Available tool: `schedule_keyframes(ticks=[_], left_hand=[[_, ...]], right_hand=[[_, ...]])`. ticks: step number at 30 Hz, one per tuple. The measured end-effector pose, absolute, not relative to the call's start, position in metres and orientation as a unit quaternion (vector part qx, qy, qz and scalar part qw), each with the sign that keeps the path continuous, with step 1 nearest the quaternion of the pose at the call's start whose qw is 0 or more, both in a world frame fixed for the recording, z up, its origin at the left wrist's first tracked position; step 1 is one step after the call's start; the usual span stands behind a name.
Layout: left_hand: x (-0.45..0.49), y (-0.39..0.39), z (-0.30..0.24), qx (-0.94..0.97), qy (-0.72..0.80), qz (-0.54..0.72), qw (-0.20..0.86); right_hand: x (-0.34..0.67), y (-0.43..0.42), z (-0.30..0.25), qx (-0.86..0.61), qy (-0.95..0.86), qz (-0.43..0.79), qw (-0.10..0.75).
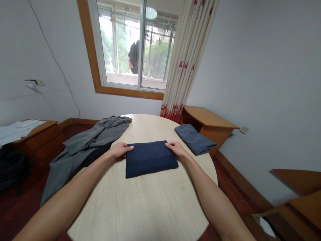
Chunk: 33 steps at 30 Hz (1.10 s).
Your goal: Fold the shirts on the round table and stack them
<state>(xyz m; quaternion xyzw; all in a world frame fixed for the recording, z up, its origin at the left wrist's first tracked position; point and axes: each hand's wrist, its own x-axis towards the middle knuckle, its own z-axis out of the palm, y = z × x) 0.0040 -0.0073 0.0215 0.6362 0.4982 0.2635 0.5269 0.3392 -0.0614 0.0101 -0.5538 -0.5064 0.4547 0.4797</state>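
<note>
A dark navy folded garment (150, 159) lies as a neat rectangle on the pale round table (142, 204). My left hand (119, 150) pinches its far left corner, thumb on top and fingers curled beneath. At the far right corner my right hand (177, 149) grips the cloth the same way. Which kind of garment it is cannot be told from the folded shape. To the right, apart from my right hand, rests a second folded garment (195, 139) in greyish blue.
Loose grey clothing (92, 137) is heaped over the table's left edge and hangs down. A wooden desk (209, 117) stands behind at right, beside a floral curtain (188, 60). At left are a wooden drawer cabinet (42, 140) and a black bag (12, 169).
</note>
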Motion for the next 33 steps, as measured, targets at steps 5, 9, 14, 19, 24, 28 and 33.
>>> schedule_keyframes(ticks=[5,9,14,19,24,28,33], left_hand=[[0.001,-0.004,0.031,0.642,0.484,0.295,0.516],[-0.007,-0.003,0.045,0.658,0.445,0.335,0.507],[-0.002,0.000,0.037,0.595,0.472,0.365,0.539],[0.005,-0.002,0.032,0.571,0.476,0.394,0.541],[0.006,0.004,0.027,0.553,0.478,0.439,0.522],[0.001,0.006,0.022,0.582,0.513,0.413,0.478],[0.019,-0.025,0.036,0.793,0.431,0.410,0.130]], right_hand=[[0.330,-0.055,0.009,-0.542,-0.471,0.435,0.543],[0.330,-0.052,0.015,-0.502,-0.487,0.403,0.590],[0.330,-0.046,0.007,-0.479,-0.505,0.415,0.586],[0.334,-0.040,-0.001,-0.489,-0.551,0.358,0.574],[0.339,-0.036,-0.004,-0.521,-0.577,0.275,0.566],[0.336,-0.039,-0.001,-0.615,-0.600,0.189,0.475],[0.304,-0.059,0.017,-0.596,-0.712,0.004,0.371]])
